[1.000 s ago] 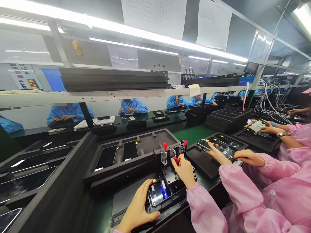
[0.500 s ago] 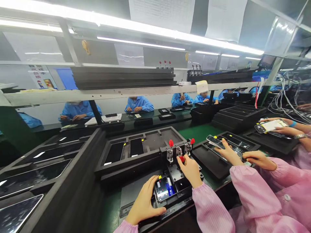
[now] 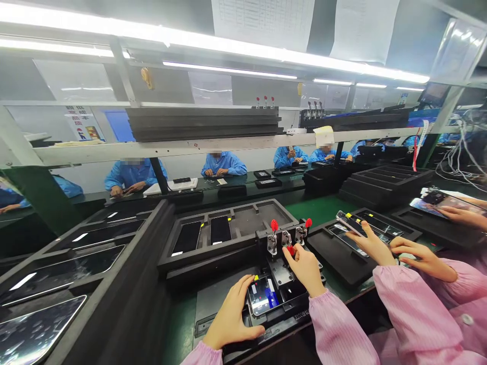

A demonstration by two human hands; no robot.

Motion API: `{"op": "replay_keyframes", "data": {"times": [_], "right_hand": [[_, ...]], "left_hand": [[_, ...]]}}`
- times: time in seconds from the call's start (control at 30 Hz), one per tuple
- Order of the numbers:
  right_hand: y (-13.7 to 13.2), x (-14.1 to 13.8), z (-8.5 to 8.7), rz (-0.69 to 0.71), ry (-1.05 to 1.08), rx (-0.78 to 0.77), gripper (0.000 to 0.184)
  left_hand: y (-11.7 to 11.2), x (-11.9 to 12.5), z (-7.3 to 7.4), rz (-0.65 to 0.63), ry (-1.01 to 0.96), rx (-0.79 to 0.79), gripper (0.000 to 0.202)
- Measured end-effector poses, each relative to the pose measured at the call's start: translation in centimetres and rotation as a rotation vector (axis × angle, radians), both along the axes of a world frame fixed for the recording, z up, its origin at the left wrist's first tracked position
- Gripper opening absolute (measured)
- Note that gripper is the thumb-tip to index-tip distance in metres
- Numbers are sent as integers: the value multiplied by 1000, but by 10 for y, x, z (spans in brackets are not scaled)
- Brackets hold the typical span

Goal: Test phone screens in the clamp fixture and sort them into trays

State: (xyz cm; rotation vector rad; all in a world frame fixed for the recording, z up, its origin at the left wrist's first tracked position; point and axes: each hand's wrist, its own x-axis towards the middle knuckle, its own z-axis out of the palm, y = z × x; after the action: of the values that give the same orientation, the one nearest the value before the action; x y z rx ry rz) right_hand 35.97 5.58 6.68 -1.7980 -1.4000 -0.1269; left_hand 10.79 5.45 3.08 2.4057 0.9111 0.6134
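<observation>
- Since half a second before, little had moved: my hands kept their places, and the whole bench slid a little rightward in my view.
- My left hand (image 3: 232,319) lay loose and unclenched on the black jig (image 3: 291,313). Its fingertips pressed the phone's left edge and the thumb ran along the front.
- My right hand (image 3: 306,268) was clenched round the middle clamp lever (image 3: 289,249), its red tip just showing above my knuckles.
- The phone (image 3: 263,300) sat face up in the jig's pocket, screen lit, just in front of the clamps.
- I judged it light and stiff, with a glossy glass face that was slick and easy to mark or crack. The edges were the place to hold it, not the screen.
- The jig looked like hard, matte, square-cut plastic with bare metal plates.
- Two more red-capped levers (image 3: 274,225) stood upright on either side of my lever.
- Behind it, a dull foam tray (image 3: 213,263) held two dark phones (image 3: 188,237) in rectangular pockets.
- To my right, a co-worker's hand (image 3: 375,246) in a pink sleeve held another handset over a second tray.
</observation>
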Motion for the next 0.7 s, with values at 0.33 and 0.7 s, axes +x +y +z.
{"op": "replay_keyframes", "data": {"times": [0.33, 0.7], "right_hand": [[-1, 2, 0, 44, 99, 47, 40], [-7, 37, 61, -55, 221, 426, 40]], "left_hand": [[1, 1, 4, -3, 6, -9, 97], [2, 23, 5, -26, 120, 7, 99]]}}
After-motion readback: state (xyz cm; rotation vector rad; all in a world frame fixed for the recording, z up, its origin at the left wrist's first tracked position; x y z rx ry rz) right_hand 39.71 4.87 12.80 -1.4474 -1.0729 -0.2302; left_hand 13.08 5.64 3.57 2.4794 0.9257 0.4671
